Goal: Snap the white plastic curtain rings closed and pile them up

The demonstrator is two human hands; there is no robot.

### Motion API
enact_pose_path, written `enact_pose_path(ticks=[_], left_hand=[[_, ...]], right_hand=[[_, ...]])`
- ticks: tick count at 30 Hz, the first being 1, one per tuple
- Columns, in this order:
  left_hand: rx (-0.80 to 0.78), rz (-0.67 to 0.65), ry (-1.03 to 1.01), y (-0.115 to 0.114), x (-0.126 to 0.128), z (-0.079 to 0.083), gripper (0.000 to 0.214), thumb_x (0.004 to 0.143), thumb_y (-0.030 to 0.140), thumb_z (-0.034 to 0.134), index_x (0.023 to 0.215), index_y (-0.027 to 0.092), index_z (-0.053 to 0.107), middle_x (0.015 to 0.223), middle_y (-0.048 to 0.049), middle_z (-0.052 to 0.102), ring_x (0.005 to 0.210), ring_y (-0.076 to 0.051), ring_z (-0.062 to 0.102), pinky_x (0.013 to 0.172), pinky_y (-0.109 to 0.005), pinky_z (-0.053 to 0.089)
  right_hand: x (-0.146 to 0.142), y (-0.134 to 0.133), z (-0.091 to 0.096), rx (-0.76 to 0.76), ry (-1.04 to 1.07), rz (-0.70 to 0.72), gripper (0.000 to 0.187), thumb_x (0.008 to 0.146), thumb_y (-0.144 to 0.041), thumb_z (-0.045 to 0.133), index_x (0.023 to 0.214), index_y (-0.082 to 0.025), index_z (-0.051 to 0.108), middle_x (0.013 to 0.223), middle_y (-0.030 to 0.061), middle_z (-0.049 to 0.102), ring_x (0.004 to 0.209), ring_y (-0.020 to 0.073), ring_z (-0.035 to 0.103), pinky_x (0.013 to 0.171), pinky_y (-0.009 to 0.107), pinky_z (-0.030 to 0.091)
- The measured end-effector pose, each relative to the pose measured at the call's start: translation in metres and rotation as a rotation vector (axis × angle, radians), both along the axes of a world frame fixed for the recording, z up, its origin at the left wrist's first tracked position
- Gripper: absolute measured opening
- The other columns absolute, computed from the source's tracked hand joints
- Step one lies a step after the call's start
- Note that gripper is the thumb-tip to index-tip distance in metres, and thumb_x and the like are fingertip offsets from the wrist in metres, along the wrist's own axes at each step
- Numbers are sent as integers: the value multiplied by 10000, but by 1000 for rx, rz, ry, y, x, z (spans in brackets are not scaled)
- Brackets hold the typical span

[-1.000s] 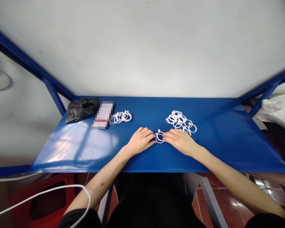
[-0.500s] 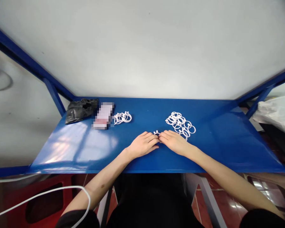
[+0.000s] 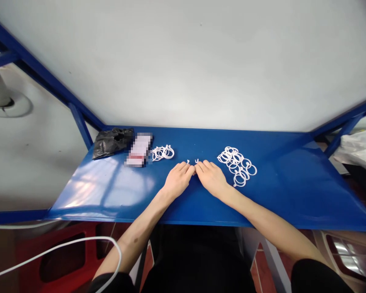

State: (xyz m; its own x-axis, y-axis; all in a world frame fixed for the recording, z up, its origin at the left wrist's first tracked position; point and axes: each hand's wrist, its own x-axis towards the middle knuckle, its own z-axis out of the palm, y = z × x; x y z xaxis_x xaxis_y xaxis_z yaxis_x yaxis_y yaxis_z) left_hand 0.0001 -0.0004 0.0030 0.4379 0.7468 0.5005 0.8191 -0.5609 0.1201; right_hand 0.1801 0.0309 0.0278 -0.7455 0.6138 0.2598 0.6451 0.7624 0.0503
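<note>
My left hand (image 3: 178, 179) and my right hand (image 3: 210, 177) lie side by side on the blue table (image 3: 286, 183), fingertips together. Between them they pinch a white plastic ring (image 3: 192, 162); only its two small end tabs stick out above the fingers. A pile of several white rings (image 3: 238, 162) lies just right of my right hand. A smaller linked bunch of white rings (image 3: 163, 152) sits to the left, beyond my left hand.
A crumpled black bag (image 3: 112, 140) and a blurred pinkish packet (image 3: 138, 149) lie at the table's back left. Blue frame bars rise at both back corners against a white wall. A white cable (image 3: 64, 248) loops below the front edge, and a white bag (image 3: 358, 148) sits far right.
Both hands closed over the single ring and slid left and away from me; the ring, plainly seen between the fingertips a second ago, is now mostly covered.
</note>
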Motion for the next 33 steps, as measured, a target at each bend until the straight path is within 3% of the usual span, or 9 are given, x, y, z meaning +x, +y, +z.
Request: enact_pose_path(ticks=[3,7,12,16,19,23,27,33], left_hand=[[-5,28,-7,2,-3,-1,270,1004,82,401,882,199,611,788,-46,630,764,-203,561,711,-337,467],[-4,79,-63,7,-20,-1,296,985,46,396,1054,190,645,1008,-85,686,905,-219,583,831,-349,511],[35,339,-163,12,-46,-3,283,979,88,433,1082,187,678,1066,-112,684,1003,-271,572,895,-403,509],[62,419,-145,14,-51,-5,192,972,197,534,1070,191,699,1089,-116,709,1017,-304,569,915,-468,482],[88,458,-134,12,-47,-6,168,958,221,567,1049,219,708,1127,-91,729,1072,-333,561,913,-504,449],[92,473,-141,11,-41,-6,153,952,246,579,1033,236,709,1144,-92,725,1147,-351,544,931,-525,412],[103,456,-163,10,-36,-2,122,951,247,588,976,241,707,1120,-81,726,1141,-333,552,938,-507,405],[64,228,-181,9,-26,1,114,968,217,581,986,232,692,1025,-49,742,1040,-257,588,943,-423,460]], right_hand=[[3,-1,-2,-49,77,34,244,1025,-121,448,1098,-152,678,1116,133,710,986,262,650,807,400,557],[30,-5,-2,-55,226,122,334,1023,-250,538,1339,-163,601,1422,171,576,1128,258,661,930,426,591],[101,-9,12,-29,195,7,233,1008,-248,565,1190,-189,697,1204,125,691,1073,259,684,908,432,601],[161,-9,24,-65,91,-128,246,964,-319,641,1165,-198,714,1253,132,669,1118,306,639,932,491,574],[185,-9,26,-97,56,-151,272,931,-385,683,1130,-204,726,1276,135,651,1142,323,614,944,511,564],[190,-11,19,-110,62,-122,172,979,-311,613,1029,-229,755,1215,112,666,1102,286,625,920,464,572],[184,-13,17,-72,77,-94,208,1018,-264,543,983,-213,742,1153,97,696,1035,255,644,876,416,575],[177,-21,25,-59,79,-48,183,1031,-236,520,1067,-203,697,1082,58,749,996,225,686,875,382,559]])
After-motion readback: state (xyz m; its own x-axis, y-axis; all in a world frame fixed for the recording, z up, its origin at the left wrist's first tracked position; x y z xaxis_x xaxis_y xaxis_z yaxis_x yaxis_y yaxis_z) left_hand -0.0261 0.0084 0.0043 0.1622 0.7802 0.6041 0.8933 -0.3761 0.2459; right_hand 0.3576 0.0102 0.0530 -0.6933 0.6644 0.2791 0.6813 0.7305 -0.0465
